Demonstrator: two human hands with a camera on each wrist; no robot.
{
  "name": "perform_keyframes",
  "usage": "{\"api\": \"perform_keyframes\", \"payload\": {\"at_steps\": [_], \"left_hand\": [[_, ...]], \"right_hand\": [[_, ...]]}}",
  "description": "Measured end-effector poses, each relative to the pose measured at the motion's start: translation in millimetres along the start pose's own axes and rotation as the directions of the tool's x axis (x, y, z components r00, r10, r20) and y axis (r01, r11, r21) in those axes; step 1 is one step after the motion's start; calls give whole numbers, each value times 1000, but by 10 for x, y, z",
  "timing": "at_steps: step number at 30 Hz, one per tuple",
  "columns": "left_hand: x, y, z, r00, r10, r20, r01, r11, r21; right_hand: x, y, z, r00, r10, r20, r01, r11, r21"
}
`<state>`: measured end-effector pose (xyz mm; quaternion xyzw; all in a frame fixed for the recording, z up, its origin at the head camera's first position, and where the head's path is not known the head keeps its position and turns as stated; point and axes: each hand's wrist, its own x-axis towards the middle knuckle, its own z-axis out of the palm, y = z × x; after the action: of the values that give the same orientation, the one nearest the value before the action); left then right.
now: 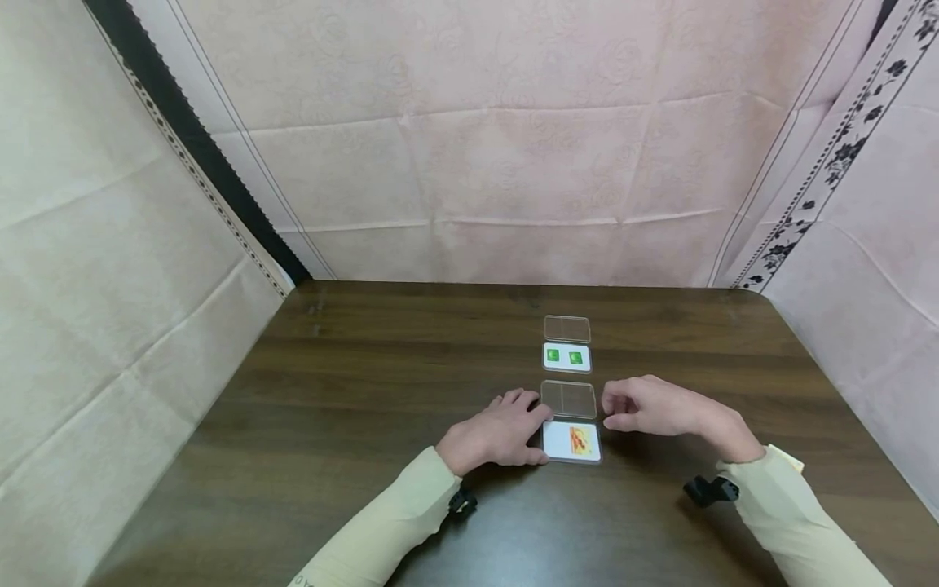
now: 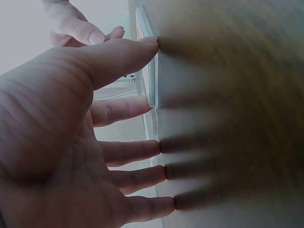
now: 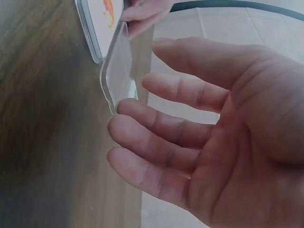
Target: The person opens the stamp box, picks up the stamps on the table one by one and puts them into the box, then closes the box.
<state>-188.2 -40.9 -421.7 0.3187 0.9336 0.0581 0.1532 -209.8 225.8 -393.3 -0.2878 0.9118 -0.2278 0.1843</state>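
Nearer clear card case (image 1: 570, 403) lies open. Left hand (image 1: 503, 432), spread, touches it; right hand (image 1: 655, 407), loosely curled, hovers alongside.

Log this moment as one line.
left hand: spread, at left edge of orange-picture card | right hand: empty, beside near clear panel | beyond: green-squares card, far clear panel

From my end I see a flat rectangular case with a white face and clear plastic edges (image 1: 559, 443) lying on the tabletop (image 1: 352, 456), an orange-and-yellow picture (image 1: 580, 441) showing (right of centre); its transparent rectangular lid (image 1: 569, 399) lies open just beyond.
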Motion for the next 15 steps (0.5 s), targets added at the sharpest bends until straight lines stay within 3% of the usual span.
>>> {"api": "perform_keyframes", "payload": {"at_steps": [15], "left_hand": [[11,4,2,1000,2,0,-2,1000,-4]], "right_hand": [[-98,72,-119,998,42,-49,-42,999,-2]]}}
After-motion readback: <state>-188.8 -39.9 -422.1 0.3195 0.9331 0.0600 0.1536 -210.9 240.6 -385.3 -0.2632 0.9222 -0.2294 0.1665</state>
